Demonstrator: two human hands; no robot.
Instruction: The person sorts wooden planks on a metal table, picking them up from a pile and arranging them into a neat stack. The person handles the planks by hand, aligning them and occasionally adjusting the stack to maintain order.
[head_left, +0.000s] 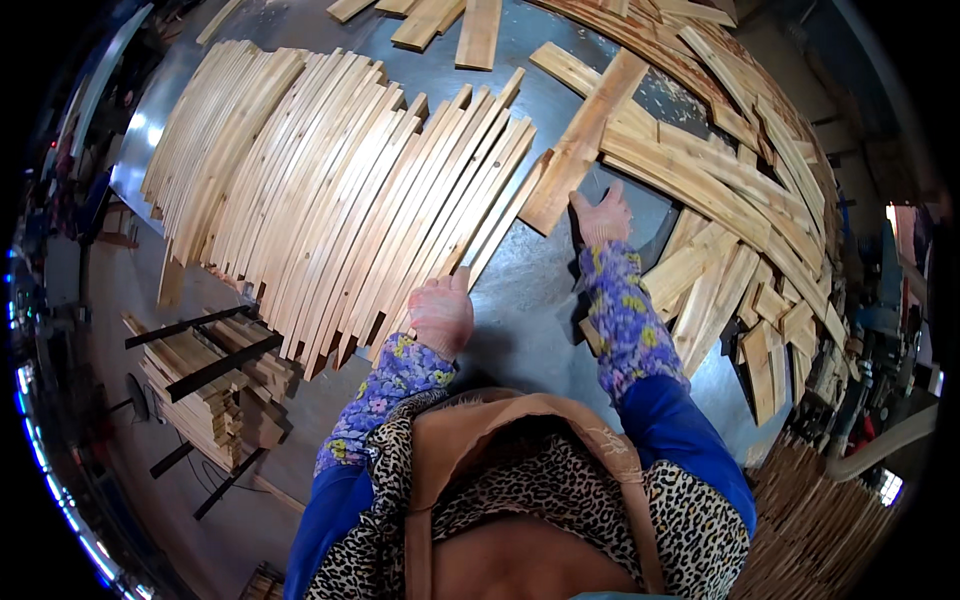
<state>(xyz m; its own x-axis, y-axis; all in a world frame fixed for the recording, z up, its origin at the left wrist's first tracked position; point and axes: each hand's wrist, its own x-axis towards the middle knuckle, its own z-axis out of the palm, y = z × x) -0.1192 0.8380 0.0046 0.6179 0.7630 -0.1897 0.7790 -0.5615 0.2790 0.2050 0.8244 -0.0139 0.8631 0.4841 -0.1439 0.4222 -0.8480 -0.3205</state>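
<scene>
A wide row of long, pale wooden strips (330,190) lies side by side on the metal table, left of centre. My left hand (442,315), in a pinkish glove, is at the near ends of the rightmost strips. Its fingers are closed round the end of a wooden strip (490,200), partly hiding it. My right hand (604,216), also gloved, has its fingers apart over the metal surface. Its thumb side is nearest to a wider flat board (585,150) that slants across other planks; whether they touch I cannot tell.
Loose boards (720,190) pile up across the table's right side, with short offcuts (770,340) nearer me. More planks (440,20) lie at the far edge. A stack of wood (195,390) rests on a dark-barred stand at lower left. Metal tabletop (520,320) shows between my hands.
</scene>
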